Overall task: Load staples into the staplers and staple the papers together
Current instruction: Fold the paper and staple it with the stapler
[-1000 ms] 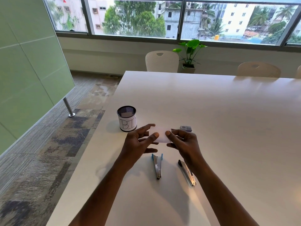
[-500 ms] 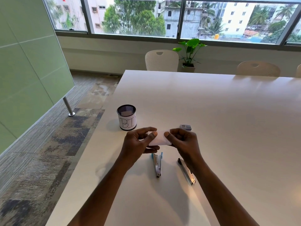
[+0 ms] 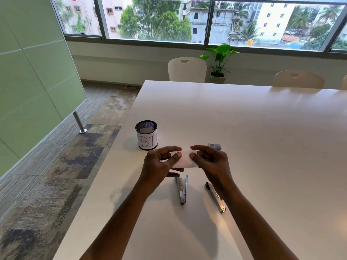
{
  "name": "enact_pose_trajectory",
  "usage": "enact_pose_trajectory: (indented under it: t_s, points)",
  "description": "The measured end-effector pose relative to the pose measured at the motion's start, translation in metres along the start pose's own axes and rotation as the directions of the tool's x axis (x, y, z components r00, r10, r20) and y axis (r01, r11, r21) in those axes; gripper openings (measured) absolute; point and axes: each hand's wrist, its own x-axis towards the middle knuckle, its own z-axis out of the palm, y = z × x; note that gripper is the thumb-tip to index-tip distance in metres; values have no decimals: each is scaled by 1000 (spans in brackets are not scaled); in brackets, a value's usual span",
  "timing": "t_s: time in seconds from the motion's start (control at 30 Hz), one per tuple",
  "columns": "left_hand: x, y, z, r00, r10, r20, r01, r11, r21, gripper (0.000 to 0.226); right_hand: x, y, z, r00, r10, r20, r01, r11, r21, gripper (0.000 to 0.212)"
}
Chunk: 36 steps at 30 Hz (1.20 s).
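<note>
On table (image 3: 244,128): mesh cup (image 3: 146,136) (labelled BI) holds slip (image 3: 145,130) | left hand (image 3: 159,166), right hand (image 3: 211,163) pinch papers (image 3: 185,159)

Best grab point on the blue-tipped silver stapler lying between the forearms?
Likely its middle, from above, pinching across the narrow width. The blue-tipped silver stapler lies flat on the white table, long axis pointing away from the person; its arms splay at the far blue end and meet at the near end.

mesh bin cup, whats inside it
Inside the mesh bin cup a pale slip of paper shows against the far wall. The cup's bottom is hidden by its near wall and label.
</note>
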Motion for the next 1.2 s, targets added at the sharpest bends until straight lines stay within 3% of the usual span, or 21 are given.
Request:
enact_pose_trajectory:
  t_s: [0.5,1.0,1.1,1.2]
  points:
    - [8,-5,-1,1000,4,-26,-3,1000,15,21,4,2,-2,999,-5,-54,2,998,-56,14]
    - [16,-16,-3,991,132,-31,-128,984,126,20,3,0,-1,995,69,-71,-68,998,17,13]
    - [18,-17,-2,986,160,-52,-149,973,174,17,0,0,1,992,118,-55,-114,991,67,25]
    - [19,-17,-2,978,192,-78,-170,959,225,15,-6,1,6,972,234,3,-231,955,188,55]
